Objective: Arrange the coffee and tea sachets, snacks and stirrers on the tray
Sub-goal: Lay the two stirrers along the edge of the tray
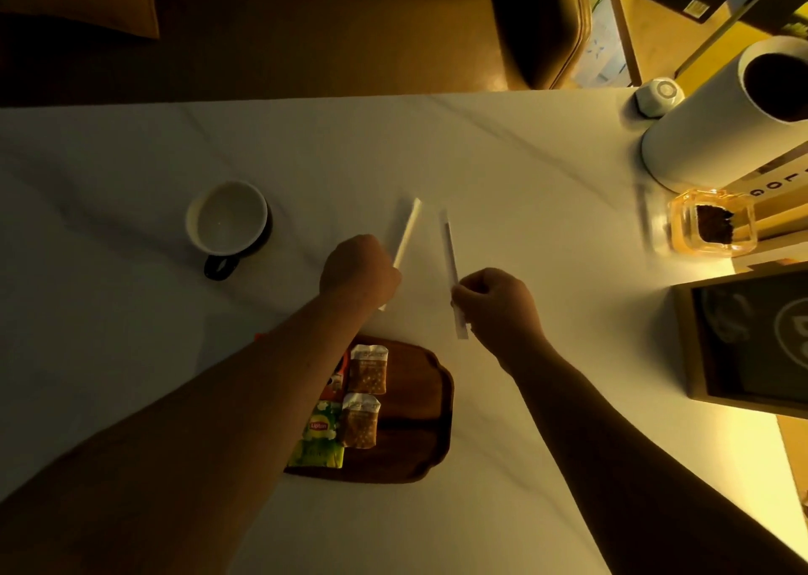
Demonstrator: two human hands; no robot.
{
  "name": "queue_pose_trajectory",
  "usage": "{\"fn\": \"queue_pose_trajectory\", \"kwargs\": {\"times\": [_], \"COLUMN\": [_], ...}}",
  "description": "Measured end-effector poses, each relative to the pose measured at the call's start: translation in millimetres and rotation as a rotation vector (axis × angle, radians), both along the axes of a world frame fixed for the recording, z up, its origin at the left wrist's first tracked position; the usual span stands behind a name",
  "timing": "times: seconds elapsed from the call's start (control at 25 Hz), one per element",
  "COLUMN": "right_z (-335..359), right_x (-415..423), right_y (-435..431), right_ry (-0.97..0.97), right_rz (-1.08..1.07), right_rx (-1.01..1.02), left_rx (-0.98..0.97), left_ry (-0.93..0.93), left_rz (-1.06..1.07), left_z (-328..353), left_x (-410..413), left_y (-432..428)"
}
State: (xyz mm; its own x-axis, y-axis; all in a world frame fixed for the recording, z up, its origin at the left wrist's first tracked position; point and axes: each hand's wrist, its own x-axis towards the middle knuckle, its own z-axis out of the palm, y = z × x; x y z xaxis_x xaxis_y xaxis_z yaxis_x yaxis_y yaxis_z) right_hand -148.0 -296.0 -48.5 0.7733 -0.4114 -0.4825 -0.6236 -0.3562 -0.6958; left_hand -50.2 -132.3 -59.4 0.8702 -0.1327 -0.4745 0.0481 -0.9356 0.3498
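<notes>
A dark wooden tray [419, 434] lies near me on the white table. On its left part sit two clear snack packets [368, 370], a green Lipton tea sachet [321, 436] and a reddish sachet [336, 382], partly hidden under my left forearm. Beyond the tray, my left hand [358, 270] grips a white paper-wrapped stirrer [407, 233] that points away from me. My right hand [498, 301] pinches a second wrapped stirrer [449, 251] near its lower end. Both stirrers are held above the table, apart from each other.
A white cup with a dark handle [227, 220] stands to the left. At the right are a white cylinder [717, 128], a small white faceted object [658, 95], an amber glass jar [712, 224] and a dark framed box [752, 338]. A chair stands behind the table.
</notes>
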Motion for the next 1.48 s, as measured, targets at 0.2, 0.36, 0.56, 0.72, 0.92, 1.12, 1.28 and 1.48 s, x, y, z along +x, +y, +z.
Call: {"fn": "queue_pose_trajectory", "kwargs": {"times": [0.2, 0.36, 0.56, 0.72, 0.92, 1.12, 1.28, 1.48], "right_z": [6, 16, 26, 26, 20, 14, 11, 4], "right_x": [-25, -45, -75, -102, -125, -131, -128, -123], "right_y": [-11, -11, 2, 18, 37, 49, 54, 56], "right_ry": [0.033, 0.049, 0.137, 0.213, 0.257, 0.284, 0.32, 0.353], "right_rz": [-0.127, -0.14, -0.141, -0.089, 0.001, 0.045, 0.109, 0.177], "right_rx": [0.182, 0.283, 0.433, 0.451, 0.355, 0.276, 0.205, 0.131], "left_rx": [-0.218, -0.447, -0.567, -0.602, -0.403, -0.317, -0.249, -0.121], "left_ry": [-0.072, -0.049, 0.064, 0.186, 0.099, 0.052, 0.057, 0.039], "left_rz": [-0.022, -0.039, -0.023, 0.117, 0.142, 0.162, 0.143, 0.068], "left_z": [15, 41, 50, 36, 21, 22, 21, 10], "left_x": [-13, -45, -101, -138, -158, -157, -159, -161], "left_y": [15, 43, 71, 71, 55, 43, 38, 34]}}
